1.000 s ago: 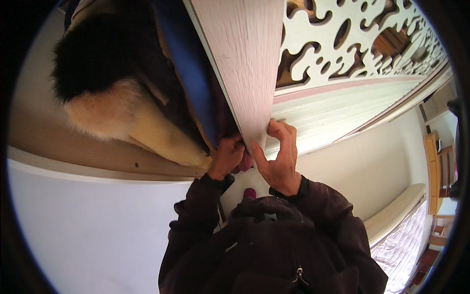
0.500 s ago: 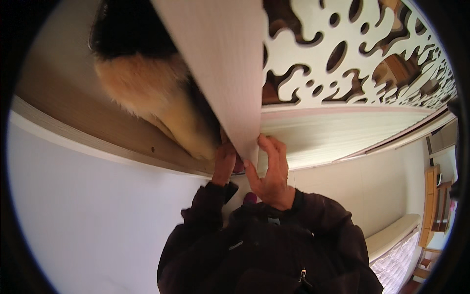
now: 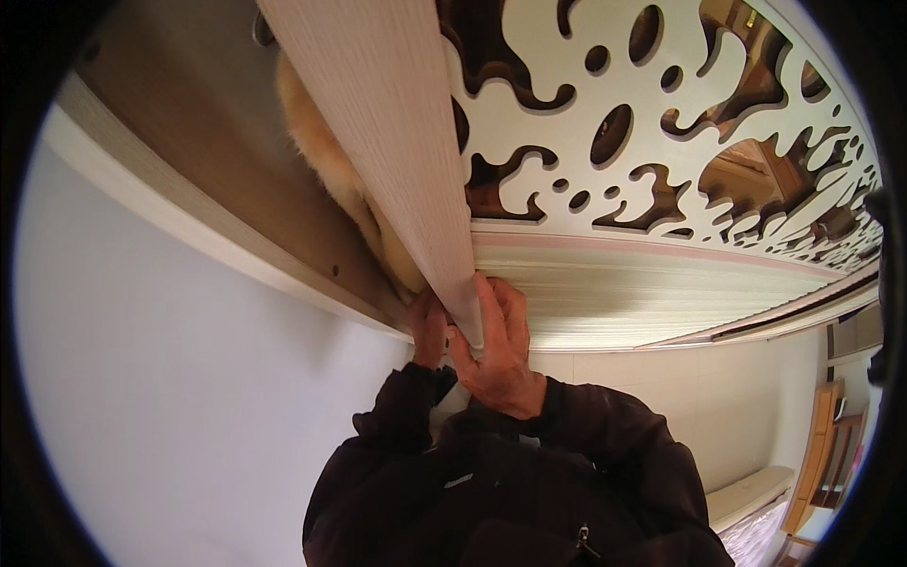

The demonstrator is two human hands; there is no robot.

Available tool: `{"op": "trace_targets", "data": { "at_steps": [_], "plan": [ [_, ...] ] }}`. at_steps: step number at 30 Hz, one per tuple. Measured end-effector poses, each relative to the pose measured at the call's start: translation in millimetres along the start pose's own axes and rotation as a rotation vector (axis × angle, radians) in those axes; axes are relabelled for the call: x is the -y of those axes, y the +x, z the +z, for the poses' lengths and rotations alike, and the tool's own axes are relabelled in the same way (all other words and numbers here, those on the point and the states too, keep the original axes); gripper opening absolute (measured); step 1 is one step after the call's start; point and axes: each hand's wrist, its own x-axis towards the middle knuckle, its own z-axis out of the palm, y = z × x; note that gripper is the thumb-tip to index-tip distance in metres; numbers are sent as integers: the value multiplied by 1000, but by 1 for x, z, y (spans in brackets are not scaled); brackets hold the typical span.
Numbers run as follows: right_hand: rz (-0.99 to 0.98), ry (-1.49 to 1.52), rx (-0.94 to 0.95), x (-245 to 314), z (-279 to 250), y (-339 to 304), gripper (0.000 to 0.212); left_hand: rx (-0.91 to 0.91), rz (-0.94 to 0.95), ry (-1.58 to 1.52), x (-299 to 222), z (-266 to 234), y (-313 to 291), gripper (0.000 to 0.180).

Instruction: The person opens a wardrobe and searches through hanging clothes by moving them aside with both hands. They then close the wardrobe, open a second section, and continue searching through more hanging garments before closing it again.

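A pale wood-grain door panel (image 3: 378, 142) runs from the top of the view down to my hands. At its near end my right hand (image 3: 501, 354) grips the edge, fingers along the right face and thumb on the near side. My left hand (image 3: 431, 326) is against the panel's left side, close to the right thumb. Its fingers are bent and pressed together, their tips partly hidden; whether they hold a small thing cannot be made out. Behind the panel, tan fur (image 3: 326, 156) shows in part, inside a brown-floored compartment (image 3: 208, 161).
On the right stands a white cut-out lattice screen (image 3: 539, 85) above a pale ribbed panel (image 3: 642, 293). A white surface (image 3: 189, 406) lies at the left, below the compartment's curved front edge (image 3: 217, 246). Wooden furniture (image 3: 817, 454) stands at the far right.
The panel now covers more of the fur, and the black part above it is out of sight. My right hand has closed further round the panel's edge. The whole view has shifted somewhat.
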Motion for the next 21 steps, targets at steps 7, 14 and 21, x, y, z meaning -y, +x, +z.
{"op": "trace_targets", "data": {
  "at_steps": [7, 14, 21],
  "plan": [
    [-71, 50, 66, -1, -13, 4, 71, -294, -143, 367, 62, 8, -98, 29],
    [-57, 115, 119, 1, -20, -12, 73, -141, -474, 422, 118, 37, -159, 30],
    [-251, 194, -73, 10, -21, -55, 66, 400, -475, 486, 109, 87, -193, 31]
  ]
}}
